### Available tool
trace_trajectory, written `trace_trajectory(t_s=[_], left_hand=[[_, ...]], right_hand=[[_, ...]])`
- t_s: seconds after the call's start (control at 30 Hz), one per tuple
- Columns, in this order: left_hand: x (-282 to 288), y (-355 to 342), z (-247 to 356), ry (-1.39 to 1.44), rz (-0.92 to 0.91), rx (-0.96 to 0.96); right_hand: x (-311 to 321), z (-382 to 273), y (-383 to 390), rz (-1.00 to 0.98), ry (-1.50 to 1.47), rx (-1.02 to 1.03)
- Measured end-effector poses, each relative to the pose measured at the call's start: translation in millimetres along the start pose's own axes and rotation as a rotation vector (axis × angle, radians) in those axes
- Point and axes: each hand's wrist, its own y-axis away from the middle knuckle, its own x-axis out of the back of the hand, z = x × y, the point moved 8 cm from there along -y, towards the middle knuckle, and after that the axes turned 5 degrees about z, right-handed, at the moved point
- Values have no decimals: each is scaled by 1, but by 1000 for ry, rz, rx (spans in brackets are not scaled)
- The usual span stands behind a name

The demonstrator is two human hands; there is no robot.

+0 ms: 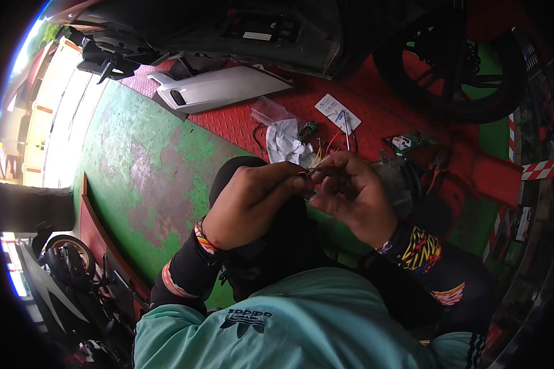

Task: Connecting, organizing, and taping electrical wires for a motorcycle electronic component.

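Scuffed green floor [111,132], red tread-plate platform [224,123], dark motorbike [326,40] over it and a loose white panel [228,87] lying there, so quite a spread. Between the two hands, the left hand [243,200] looks to be pinching some thin wires [308,171], while the right hand [362,200] has its fingertips right by them, can't tell if that grip's closed. Wires that fine could snap or slip if tugged, I'd guess.

A thin dark wire [309,173], seemingly flecked with red though the fingers partly hid it, sat pinched in the left hand [249,200], beside the right hand's [360,200] curled fingers. Slender yellow wires [317,158] bent upward just beyond.
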Motion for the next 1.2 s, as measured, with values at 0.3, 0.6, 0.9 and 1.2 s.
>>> trace_trajectory(t_s=[0.3,0.6,0.9,1.2], left_hand=[[-2,-7,-7,511,-148,217],[8,-6,-9,495,-166,192],[15,4,6,85,87,58],[14,5,31,-592,204,-197]], right_hand=[[-26,9,-25,-339,-447,-94],[-18,2,-52,-337,-214,81],[-29,5,-61,-297,-388,127],[-30,-3,-58,-123,-258,256]])
